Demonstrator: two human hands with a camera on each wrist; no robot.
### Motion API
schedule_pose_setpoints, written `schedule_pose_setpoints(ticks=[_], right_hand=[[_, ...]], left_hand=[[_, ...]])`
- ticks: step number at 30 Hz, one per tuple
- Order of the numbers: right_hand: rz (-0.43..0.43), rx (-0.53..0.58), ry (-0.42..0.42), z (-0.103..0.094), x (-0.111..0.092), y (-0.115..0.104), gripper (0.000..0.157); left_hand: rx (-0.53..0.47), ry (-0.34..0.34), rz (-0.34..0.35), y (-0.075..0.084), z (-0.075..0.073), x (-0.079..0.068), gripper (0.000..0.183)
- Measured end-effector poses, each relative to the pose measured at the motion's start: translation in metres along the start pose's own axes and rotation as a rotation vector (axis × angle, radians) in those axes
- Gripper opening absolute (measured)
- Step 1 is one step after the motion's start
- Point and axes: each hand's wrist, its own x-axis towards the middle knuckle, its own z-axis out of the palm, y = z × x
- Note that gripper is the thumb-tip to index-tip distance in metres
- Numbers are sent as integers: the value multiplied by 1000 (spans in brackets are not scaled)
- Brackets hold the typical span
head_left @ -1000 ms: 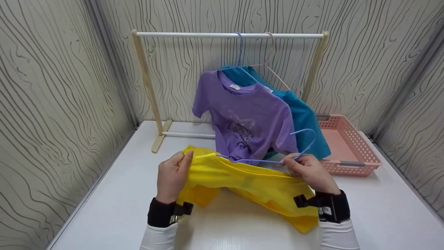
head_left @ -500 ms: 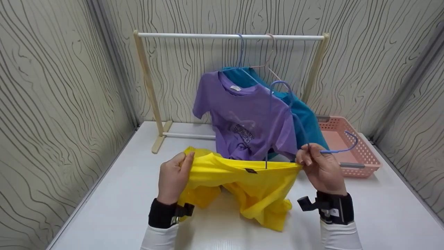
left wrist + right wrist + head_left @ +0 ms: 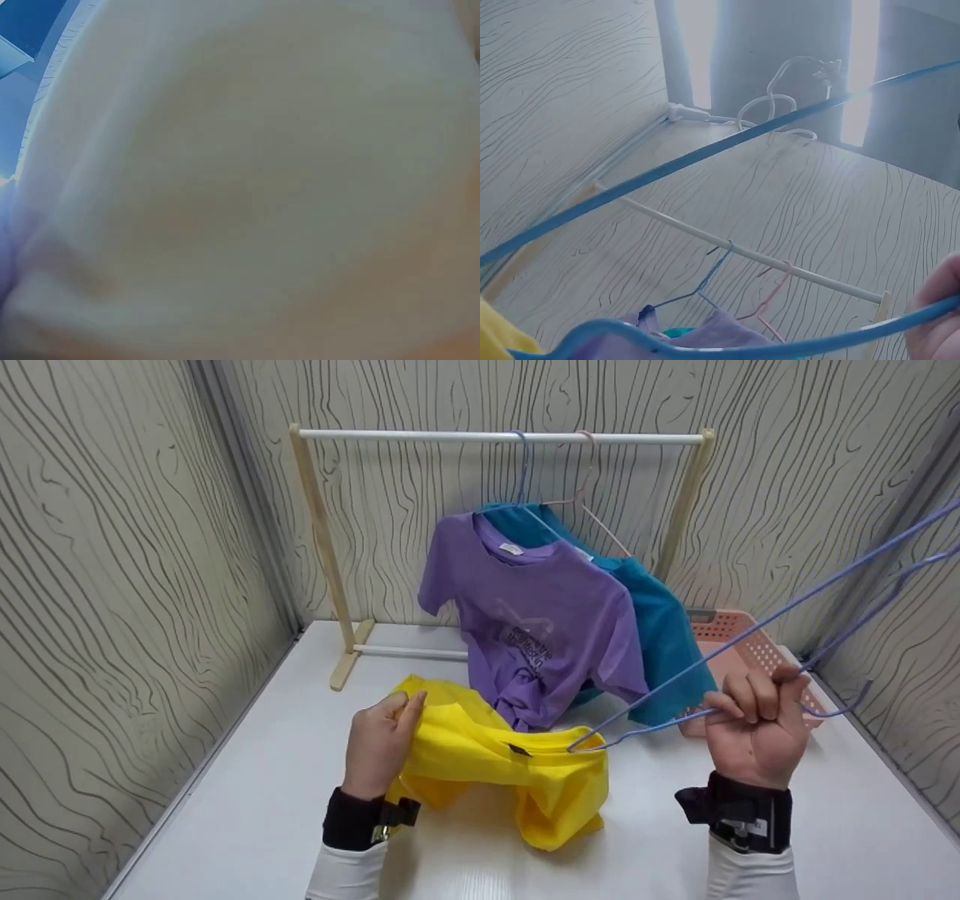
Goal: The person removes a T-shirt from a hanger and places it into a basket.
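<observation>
A yellow T-shirt (image 3: 480, 746) hangs between the hands, low over the table, its neckline upward with a dark label inside. My left hand (image 3: 379, 746) grips the shirt at its left shoulder, thumb on top. On the right, my right hand (image 3: 757, 731), palm toward the head camera, has its fingers curled round a blue-violet wire hanger (image 3: 675, 723). One end of this hanger sits in the shirt's neck opening; the rest slants up past the right edge. The right wrist view shows the hanger (image 3: 667, 169) close up. Blurred pale cloth (image 3: 262, 180) fills the left wrist view.
Behind stands a clothes rack (image 3: 420, 435) with a purple T-shirt (image 3: 540, 600) and a teal shirt (image 3: 667, 630) on wire hangers. A pink basket (image 3: 739, 634) stands at the back right, partly behind the right hand and hanger. Patterned walls enclose the white table (image 3: 262, 810).
My right hand has moved right and away from the shirt with the hanger, which has swung out to the right. The shirt's right side has dropped and folded inward. The left hand stays almost still.
</observation>
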Motion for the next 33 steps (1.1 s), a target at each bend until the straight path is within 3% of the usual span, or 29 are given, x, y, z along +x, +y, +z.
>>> schedule_pose_setpoints(ticks=[10,20,23,27,30,33], right_hand=[[-116,41,22,10,0,-7,49],[-28,-45,33,2,-1,4,51],[1,-123,0,0,-1,10,50],[36,-353,-65,-1,0,17,48],[13,-727,-48,-1,-1,21,44],[-6,-1194,72,-1,-3,26,36]], left_hand=[[58,-89,-41,-2,2,0,41],[77,-207,-58,-4,1,0,45],[100,-232,-23,-4,3,-1,46],[182,-221,47,-4,5,-3,45],[209,-201,48,-3,6,-5,39],[180,-182,54,-1,5,-6,91]])
